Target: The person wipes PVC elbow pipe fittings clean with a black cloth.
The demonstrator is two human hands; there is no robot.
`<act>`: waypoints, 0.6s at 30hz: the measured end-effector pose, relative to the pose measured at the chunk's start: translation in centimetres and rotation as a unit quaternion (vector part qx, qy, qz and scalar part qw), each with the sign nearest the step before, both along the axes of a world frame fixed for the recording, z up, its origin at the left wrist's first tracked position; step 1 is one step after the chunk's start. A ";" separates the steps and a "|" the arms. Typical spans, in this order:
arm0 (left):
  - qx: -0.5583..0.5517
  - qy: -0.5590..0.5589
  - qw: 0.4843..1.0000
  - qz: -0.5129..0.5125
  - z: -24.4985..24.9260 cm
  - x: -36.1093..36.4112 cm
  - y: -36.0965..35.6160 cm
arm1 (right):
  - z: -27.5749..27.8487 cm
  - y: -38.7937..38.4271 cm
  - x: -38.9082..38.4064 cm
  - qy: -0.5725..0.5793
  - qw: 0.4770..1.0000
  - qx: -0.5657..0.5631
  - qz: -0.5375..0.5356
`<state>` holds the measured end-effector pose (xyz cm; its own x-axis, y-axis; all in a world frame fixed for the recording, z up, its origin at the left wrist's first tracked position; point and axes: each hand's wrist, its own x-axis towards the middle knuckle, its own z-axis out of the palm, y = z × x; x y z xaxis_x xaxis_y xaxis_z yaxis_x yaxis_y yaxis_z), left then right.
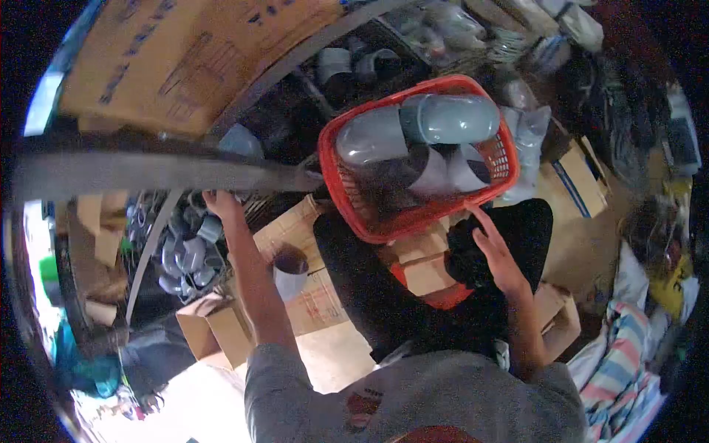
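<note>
A red plastic basket (343, 201) sits over my knees, holding several grey pipe fittings (450, 118). My right hand (496, 255) is by its near right rim, fingers stretched out, with the fingertips at or very close to the rim; it holds nothing. My left hand (223, 204) reaches out to the left, beside a shelf post and just above a pile of small grey fittings (188, 255). Its fingers are small and blurred, so their grip does not show. On the cardboard between my left arm and leg stands a grey-white pipe fitting (291, 275).
A long grey metal bar (162, 173) crosses the left side above my hand. A large cardboard box (192, 59) is at upper left. Dark bins with fittings (336, 65) are behind the basket. An open carton (214, 325) and striped cloth (617, 347) lie at the sides.
</note>
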<state>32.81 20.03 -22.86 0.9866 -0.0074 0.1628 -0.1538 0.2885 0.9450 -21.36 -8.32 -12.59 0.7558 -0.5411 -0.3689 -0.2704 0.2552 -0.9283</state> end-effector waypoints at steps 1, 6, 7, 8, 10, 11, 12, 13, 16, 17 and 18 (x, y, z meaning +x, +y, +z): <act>0.000 -0.006 1.000 0.015 0.8 -0.9 1.8 | 1.0 0.1 0.1 0.010 0.997 -0.068 0.040; 0.257 -0.215 0.925 0.177 8.3 -11.4 7.5 | 0.8 1.0 -0.4 -0.035 0.988 -0.089 0.118; 0.353 -0.224 0.892 0.175 11.4 -15.5 7.9 | 1.2 1.7 -0.4 -0.030 0.991 -0.067 0.111; 0.422 -0.205 0.868 0.166 13.5 -18.5 8.6 | 1.5 2.3 -0.4 -0.022 0.993 -0.046 0.106; 0.410 -0.198 0.884 0.105 16.4 -22.3 10.8 | 0.3 3.0 -0.2 -0.027 0.988 -0.052 0.141; 0.394 -0.194 0.898 0.027 17.4 -23.8 11.5 | 0.0 3.2 -0.3 -0.027 0.985 -0.057 0.159; 0.398 -0.157 0.903 -0.023 18.8 -24.9 12.1 | 0.4 3.3 -0.2 -0.032 0.976 -0.093 0.195; 0.390 -0.149 0.908 -0.016 19.8 -26.3 12.1 | 0.5 3.8 -0.1 -0.026 0.973 -0.102 0.204; 0.391 -0.157 0.884 -0.205 24.9 -30.9 9.8 | -1.0 5.4 0.1 -0.078 0.979 -0.025 0.186; 0.383 -0.152 0.888 -0.203 26.2 -32.2 8.6 | -1.5 5.3 0.4 -0.084 0.968 0.158 0.177; 0.342 -0.155 0.872 -0.315 27.5 -33.2 7.4 | -1.6 5.1 0.7 -0.089 0.924 0.337 0.159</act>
<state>-0.42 27.47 4.69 0.6617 -0.7311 0.1663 -0.4468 -0.2064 0.8705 -20.68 -3.24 -14.22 0.9185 0.0254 -0.3947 -0.2887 0.7253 -0.6250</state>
